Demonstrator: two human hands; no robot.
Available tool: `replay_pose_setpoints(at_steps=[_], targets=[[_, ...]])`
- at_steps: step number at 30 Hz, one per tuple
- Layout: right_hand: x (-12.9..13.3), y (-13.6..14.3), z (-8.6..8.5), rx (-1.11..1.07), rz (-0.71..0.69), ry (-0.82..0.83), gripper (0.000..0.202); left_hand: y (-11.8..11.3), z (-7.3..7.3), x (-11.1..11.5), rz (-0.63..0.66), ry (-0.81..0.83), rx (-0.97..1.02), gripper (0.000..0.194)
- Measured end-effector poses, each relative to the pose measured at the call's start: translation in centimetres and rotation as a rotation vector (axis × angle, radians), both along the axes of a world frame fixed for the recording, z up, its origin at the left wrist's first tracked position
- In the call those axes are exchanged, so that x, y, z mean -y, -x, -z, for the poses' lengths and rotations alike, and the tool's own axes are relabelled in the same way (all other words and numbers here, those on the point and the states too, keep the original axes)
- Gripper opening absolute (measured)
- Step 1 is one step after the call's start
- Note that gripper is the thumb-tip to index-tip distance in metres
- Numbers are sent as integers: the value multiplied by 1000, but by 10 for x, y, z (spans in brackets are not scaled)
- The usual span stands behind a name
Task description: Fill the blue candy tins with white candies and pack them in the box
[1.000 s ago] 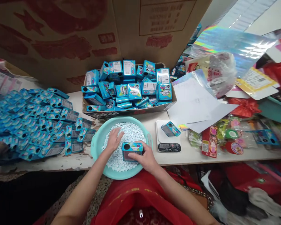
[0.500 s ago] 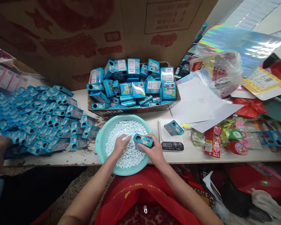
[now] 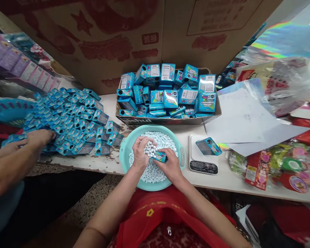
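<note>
A round turquoise basin (image 3: 124,144) full of small pale candies (image 3: 153,174) stands at the table's front edge. Over it, my left hand (image 3: 141,151) is cupped around a heap of candies (image 3: 150,149). My right hand (image 3: 170,163) grips a small blue candy box (image 3: 160,156), whose end is against the candies in my left palm. To the right, another blue box (image 3: 208,146) lies tilted on a white scale (image 3: 193,139). Behind the basin, an open carton (image 3: 170,120) holds several upright and lying blue boxes (image 3: 170,99).
Many blue boxes (image 3: 74,120) are piled on the left, where another person's hands (image 3: 40,137) reach in. A large cardboard box (image 3: 134,34) stands behind. White papers (image 3: 243,117) and wrapped sweets (image 3: 258,170) lie on the right.
The view has turned left. My left hand has scooped up candies and turned palm up, and the box in my right hand has tipped toward it. The other person's hands have reached into the pile.
</note>
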State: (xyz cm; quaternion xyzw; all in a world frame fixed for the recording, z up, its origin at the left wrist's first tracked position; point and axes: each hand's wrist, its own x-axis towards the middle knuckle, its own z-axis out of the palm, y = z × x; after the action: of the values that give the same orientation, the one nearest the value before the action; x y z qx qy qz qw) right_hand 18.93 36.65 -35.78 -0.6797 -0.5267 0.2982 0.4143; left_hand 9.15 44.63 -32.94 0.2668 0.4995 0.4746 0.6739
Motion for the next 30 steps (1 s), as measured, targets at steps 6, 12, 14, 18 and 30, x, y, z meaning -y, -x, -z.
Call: replay_pose_setpoints(at_steps=[6, 12, 14, 18, 30], targets=[[-1, -2, -6, -20, -3, -8, 28, -3, -6, -4, 12, -9, -8, 31], [1, -6, -11, -110, 27, -4, 27, -5, -5, -4, 83, -19, -33, 29], [2, -8, -12, -132, 35, 1, 28, -6, -6, -3, 98, -22, -24, 28], [4, -8, -14, -161, 28, 2, 28, -8, -11, 0, 119, -63, 4, 30], [6, -14, -19, -193, 101, -13, 28, -13, -10, 9, 118, -172, -95, 20]])
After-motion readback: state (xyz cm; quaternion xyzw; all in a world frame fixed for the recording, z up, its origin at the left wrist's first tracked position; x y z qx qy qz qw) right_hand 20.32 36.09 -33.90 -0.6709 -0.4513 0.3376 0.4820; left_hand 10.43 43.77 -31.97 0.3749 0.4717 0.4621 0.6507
